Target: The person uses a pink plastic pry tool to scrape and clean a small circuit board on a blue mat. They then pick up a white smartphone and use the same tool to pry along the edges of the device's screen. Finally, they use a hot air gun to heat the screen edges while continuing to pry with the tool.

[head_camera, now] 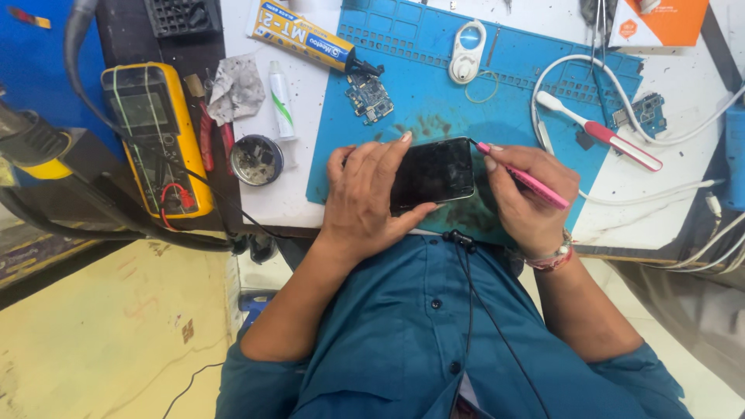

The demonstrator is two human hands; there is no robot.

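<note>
Head view. Your left hand point(365, 194) grips a black phone point(431, 172), fingers curled over its top edge and thumb pressed under its lower edge. The phone is screen-up over the near edge of the blue mat point(434, 101), close to the bench's front edge.

Your right hand point(528, 190) pinches a pink tool point(521, 175) between thumb and forefinger, other fingers folded beneath. The tool's tip sits at the phone's upper right corner; whether it touches, you cannot tell.

On the mat's far left: a small circuit board point(369, 97), with a yellow glue tube point(303, 35) above it reaching off the mat's edge. A white oval gadget point(466, 53) lies mid-mat at the far edge.

Left of the mat: a round tin point(257, 160), a small white tube point(280, 101), a crumpled cloth point(237, 88). A yellow meter point(154, 138) sits at the bench's left end.

Right of the mat: a white and red brush point(599, 132) and a white cable point(683, 128).
</note>
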